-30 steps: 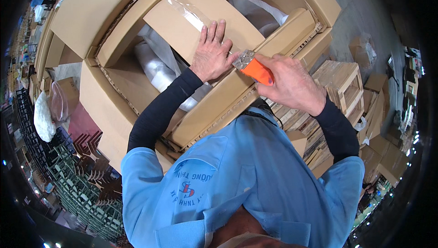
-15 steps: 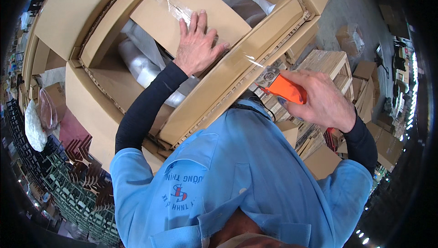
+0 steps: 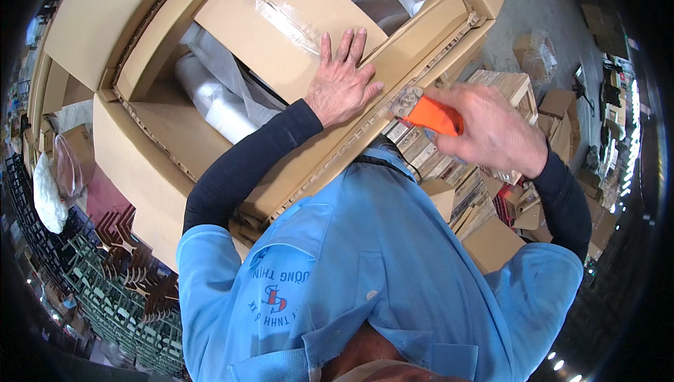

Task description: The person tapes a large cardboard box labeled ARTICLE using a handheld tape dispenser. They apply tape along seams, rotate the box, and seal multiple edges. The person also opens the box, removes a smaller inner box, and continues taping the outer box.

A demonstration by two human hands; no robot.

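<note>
My right hand (image 3: 493, 129) is closed around an orange tape dispenser (image 3: 437, 115), its metal head by the near rim of a big open cardboard box (image 3: 165, 133). My left hand (image 3: 344, 87) lies open and palm down, fingers pointing away from me, at the near edge of a brown cardboard piece (image 3: 281, 20) inside the box. Clear tape (image 3: 281, 20) runs across that piece from its far edge towards my fingertips. Beside it, left of my hand, are translucent wrap (image 3: 225, 62) and a pale, wrapped roll-like bundle (image 3: 210, 97).
Wooden pallets (image 3: 502, 94) and loose cardboard (image 3: 491, 248) lie at the right, below the box. Green metal frames (image 3: 119, 305) and brown curved pieces (image 3: 119, 234) are stacked at the lower left. A white bag (image 3: 50, 196) sits at the far left.
My left hand has slid right and nearer, towards the box's near wall. The dispenser has moved slightly up and left to the rim. More tape shows flat along the cardboard piece.
</note>
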